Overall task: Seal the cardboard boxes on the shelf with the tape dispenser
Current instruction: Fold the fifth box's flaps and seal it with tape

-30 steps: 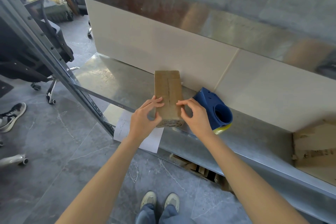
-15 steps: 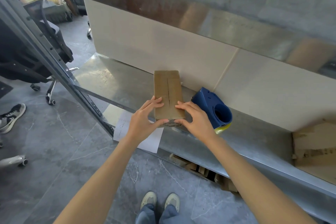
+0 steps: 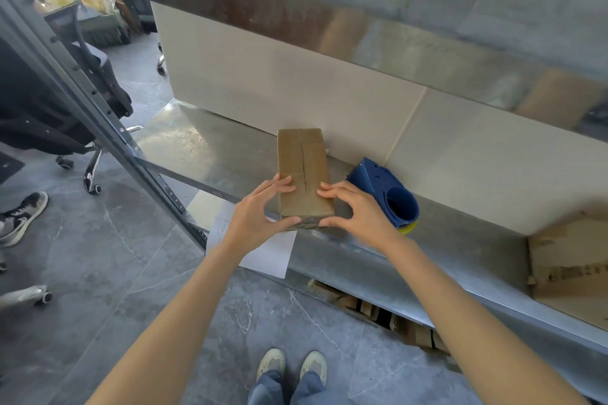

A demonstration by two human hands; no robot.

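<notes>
A small brown cardboard box [image 3: 302, 168] lies lengthwise on the metal shelf [image 3: 204, 148], its top flaps meeting in an open seam. My left hand [image 3: 256, 217] grips its near left corner, fingers on top and thumb on the front face. My right hand [image 3: 355, 214] holds the near right corner the same way. A blue tape dispenser [image 3: 385, 194] with a yellowish roll sits on the shelf just right of the box, behind my right hand.
A larger cardboard box [image 3: 569, 266] stands at the shelf's right end. A white sheet of paper [image 3: 266, 256] hangs off the shelf edge under my left wrist. An office chair [image 3: 49, 108] and a slanted steel upright [image 3: 98, 118] are at left.
Both hands slid slightly toward the near end of the box, with thumbs now wrapped over its front face. The box has barely shifted.
</notes>
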